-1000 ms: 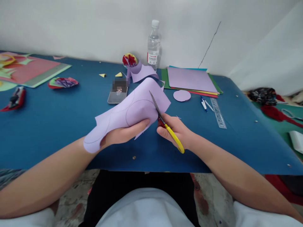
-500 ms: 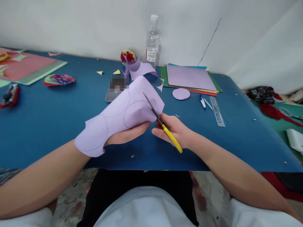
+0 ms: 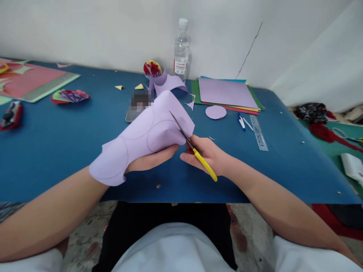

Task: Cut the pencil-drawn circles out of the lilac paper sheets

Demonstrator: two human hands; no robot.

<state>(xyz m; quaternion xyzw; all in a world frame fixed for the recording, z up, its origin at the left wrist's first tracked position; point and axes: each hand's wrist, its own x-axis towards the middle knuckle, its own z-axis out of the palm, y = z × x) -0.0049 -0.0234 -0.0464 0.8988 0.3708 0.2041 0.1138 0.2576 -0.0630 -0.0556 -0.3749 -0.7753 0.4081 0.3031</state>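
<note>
A sheet of purple paper (image 3: 138,121) with several pencilled circles is bent over my left hand (image 3: 153,159), whose thumb presses on its near edge; the other fingers are hidden beneath. My right hand (image 3: 208,153) grips yellow-handled scissors (image 3: 204,164), its fingers partly behind the handle. One dark scissor blade lies across the paper's right part, pointing up and left; the other blade is out of sight. A cut purple paper circle (image 3: 216,112) rests on the blue table beyond my right hand.
Behind the sheet are a phone (image 3: 136,114), curled purple scraps (image 3: 170,84), a paper flower (image 3: 152,68) and a water bottle (image 3: 181,53). At right lie stacked coloured paper (image 3: 227,91), a pen (image 3: 241,122) and a clear ruler (image 3: 259,134). A red stapler-like object (image 3: 13,115) is far left.
The whole view has shifted very slightly. Both hands, the paper and the scissors keep nearly the same position relative to one another.
</note>
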